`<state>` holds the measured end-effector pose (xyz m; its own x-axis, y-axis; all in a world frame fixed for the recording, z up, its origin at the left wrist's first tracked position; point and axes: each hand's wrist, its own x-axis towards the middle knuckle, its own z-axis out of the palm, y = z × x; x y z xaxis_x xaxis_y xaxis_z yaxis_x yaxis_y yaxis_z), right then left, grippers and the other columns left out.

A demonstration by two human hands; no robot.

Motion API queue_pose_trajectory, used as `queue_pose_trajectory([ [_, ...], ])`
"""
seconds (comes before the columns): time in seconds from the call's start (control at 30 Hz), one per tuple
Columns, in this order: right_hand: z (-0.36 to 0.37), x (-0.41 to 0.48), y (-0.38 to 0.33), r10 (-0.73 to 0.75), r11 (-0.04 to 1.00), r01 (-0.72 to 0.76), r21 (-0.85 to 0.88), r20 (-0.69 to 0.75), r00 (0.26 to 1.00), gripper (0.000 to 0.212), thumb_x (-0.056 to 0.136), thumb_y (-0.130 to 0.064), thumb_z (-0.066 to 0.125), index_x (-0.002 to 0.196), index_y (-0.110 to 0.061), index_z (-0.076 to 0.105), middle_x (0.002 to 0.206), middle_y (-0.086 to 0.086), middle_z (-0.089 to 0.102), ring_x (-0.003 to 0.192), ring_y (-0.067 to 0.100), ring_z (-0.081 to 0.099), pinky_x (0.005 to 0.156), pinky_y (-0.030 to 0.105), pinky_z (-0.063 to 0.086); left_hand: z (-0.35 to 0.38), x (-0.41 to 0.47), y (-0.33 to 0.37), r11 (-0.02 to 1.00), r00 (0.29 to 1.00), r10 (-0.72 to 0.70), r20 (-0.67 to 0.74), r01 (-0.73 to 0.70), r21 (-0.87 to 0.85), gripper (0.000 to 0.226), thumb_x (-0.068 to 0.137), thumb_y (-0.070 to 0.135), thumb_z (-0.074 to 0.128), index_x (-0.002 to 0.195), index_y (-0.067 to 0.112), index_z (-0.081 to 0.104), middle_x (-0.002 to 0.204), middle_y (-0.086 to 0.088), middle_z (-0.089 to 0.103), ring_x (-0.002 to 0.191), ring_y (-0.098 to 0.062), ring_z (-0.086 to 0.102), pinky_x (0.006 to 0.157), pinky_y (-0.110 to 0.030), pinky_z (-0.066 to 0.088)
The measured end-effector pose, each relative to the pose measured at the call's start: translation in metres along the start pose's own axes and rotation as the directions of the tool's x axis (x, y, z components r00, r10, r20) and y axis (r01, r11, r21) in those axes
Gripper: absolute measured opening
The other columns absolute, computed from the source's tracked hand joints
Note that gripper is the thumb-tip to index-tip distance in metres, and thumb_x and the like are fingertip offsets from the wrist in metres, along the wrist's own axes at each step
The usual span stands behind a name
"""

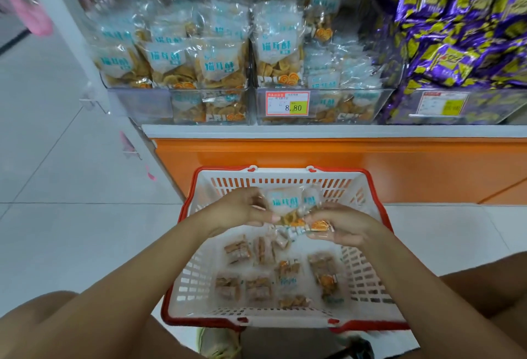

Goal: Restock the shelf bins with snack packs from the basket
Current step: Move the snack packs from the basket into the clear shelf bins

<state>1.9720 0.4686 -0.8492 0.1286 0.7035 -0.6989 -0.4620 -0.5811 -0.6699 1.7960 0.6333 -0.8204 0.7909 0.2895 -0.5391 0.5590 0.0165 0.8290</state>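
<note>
A white basket with a red rim [182, 207] sits on the floor in front of the shelf. Several small clear snack packs [258, 287] lie on its bottom. Above the basket, my left hand [242, 210] and my right hand [345, 227] hold clear snack packs with blue print [288, 207] between them. The left fingers pinch the packs' left edge, the right fingers grip their lower right end. Two clear shelf bins [353, 105] above hold the same blue-print packs.
A third bin at the right [484, 108] is piled with purple and yellow packs. A price tag reading 8.80 [287, 104] is on the middle bin. An orange base panel [313, 156] runs below the white shelf edge. White tiled floor lies to the left.
</note>
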Motion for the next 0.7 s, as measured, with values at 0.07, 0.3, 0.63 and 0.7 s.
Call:
queue_pose_trajectory([
  [0.07,0.008,-0.013,-0.013,-0.112,0.993,0.112,-0.023,0.009,0.994,0.032,0.086,0.0,0.063,0.118,-0.002,0.061,0.114,0.007,0.069,0.103,0.015,0.065,0.079,0.029,0.057,0.002,-0.006,0.009,0.989,0.998,0.044,-0.034,-0.048,-0.139,0.047,0.076,0.022,0.077,0.113,-0.001,0.058,0.115,-0.009,0.065,0.106,-0.018,0.064,0.096,-0.036,0.051],
  [0.3,0.022,-0.031,-0.036,-0.415,0.91,0.409,-0.073,-0.091,0.905,0.088,0.075,-0.058,0.072,0.147,-0.023,0.034,0.145,0.002,0.047,0.131,0.02,0.047,0.107,0.05,0.04,0.005,-0.018,0.037,0.881,0.989,0.145,0.019,-0.12,-0.458,0.046,0.077,0.03,0.073,0.119,0.011,0.065,0.118,-0.007,0.066,0.109,-0.025,0.054,0.102,-0.045,0.045],
  [0.63,0.055,-0.075,-0.076,-0.678,0.719,0.593,-0.362,-0.176,0.714,0.055,0.072,-0.044,0.071,0.119,-0.025,0.05,0.106,-0.007,0.069,0.101,0.008,0.064,0.087,0.024,0.052,0.02,-0.034,0.101,0.901,0.844,0.425,-0.328,-0.43,0.06,0.026,0.075,0.017,0.078,0.087,0.021,0.055,0.083,0.001,0.067,0.077,-0.019,0.066,0.074,-0.035,0.055],
  [0.7,0.053,-0.08,-0.089,-0.662,0.741,0.61,-0.281,-0.158,0.733,0.061,0.066,-0.045,0.075,0.12,-0.03,0.052,0.112,-0.005,0.069,0.104,0.01,0.065,0.091,0.034,0.053,0.02,-0.038,0.117,0.861,0.764,0.507,-0.399,-0.468,0.199,0.039,0.073,0.028,0.079,0.096,0.028,0.048,0.085,0.004,0.069,0.072,-0.015,0.068,0.07,-0.04,0.057],
])
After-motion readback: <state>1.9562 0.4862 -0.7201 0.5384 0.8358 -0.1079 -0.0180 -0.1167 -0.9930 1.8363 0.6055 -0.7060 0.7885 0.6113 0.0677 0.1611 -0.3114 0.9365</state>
